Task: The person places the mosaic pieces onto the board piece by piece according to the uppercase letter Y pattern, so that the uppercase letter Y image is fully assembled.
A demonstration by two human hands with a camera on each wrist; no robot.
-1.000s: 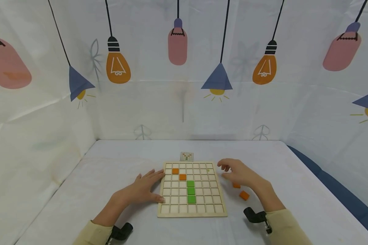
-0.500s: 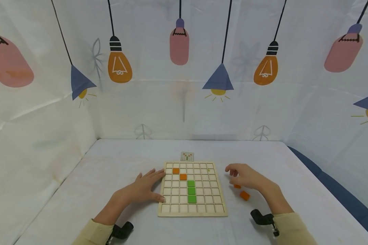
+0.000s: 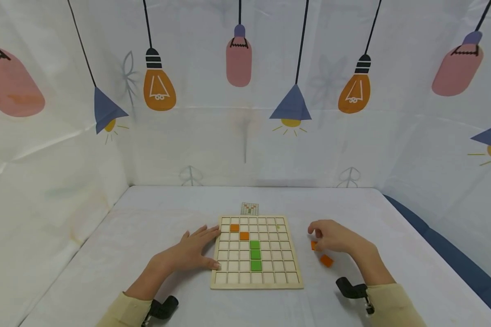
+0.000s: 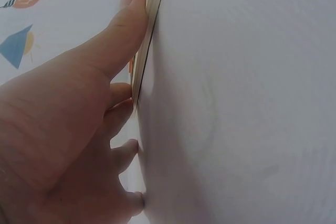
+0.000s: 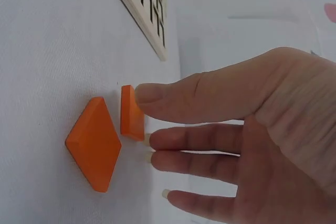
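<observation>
A wooden grid board (image 3: 233, 282) lies on the table, with two orange tiles and three green tiles (image 3: 255, 255) set in its squares. My left hand (image 3: 191, 252) rests spread along the board's left edge; its thumb lies over the rim (image 4: 149, 35). Right of the board, my right hand (image 3: 333, 236) is low over a loose orange square tile (image 3: 313, 245). The thumb overlaps this tile (image 5: 127, 114) in the right wrist view, and the other fingers, loosely bent, reach past its far end. A second loose orange tile (image 3: 326, 260) lies closer to me, beside that hand.
A small pattern card (image 3: 249, 209) lies just behind the board. The white-covered table (image 3: 180, 204) reaches back to a white curtain (image 3: 245, 150) printed with lamps. A dark blue strip (image 3: 442, 240) shows beyond the table's right edge.
My right hand has moved away from the board's right edge, rightward and toward me, down to the nearer-board loose orange tile. My left hand and the board have stayed in place.
</observation>
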